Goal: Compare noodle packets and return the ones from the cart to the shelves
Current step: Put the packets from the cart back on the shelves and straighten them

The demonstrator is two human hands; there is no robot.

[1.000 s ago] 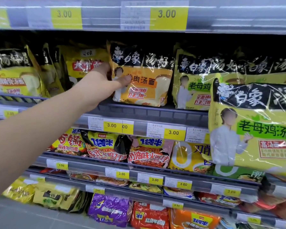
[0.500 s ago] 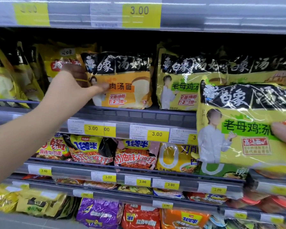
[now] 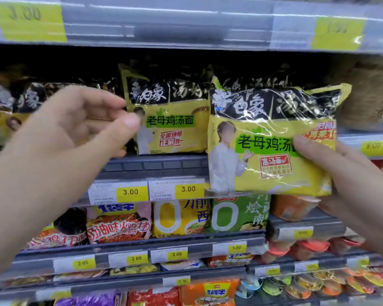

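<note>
The right hand [image 3: 352, 184] grips the black-topped yellow plastic noodle packet [image 3: 263, 164] at its three-o'clock edge; the left hand [image 3: 71, 133], fingers loosely apart, hangs at nine o'clock.

The held noodle packet [image 3: 272, 140] is thin, glossy plastic film, crinkled and streaked with white glare. The shelf packet [image 3: 170, 120] just left of it has the same shiny film. Below the held noodle packet, the shelf rail [image 3: 159, 166] looks smooth, matt grey, and the price tags [image 3: 131, 192] are paper behind a clear, glossy strip [image 3: 152, 191].
</note>
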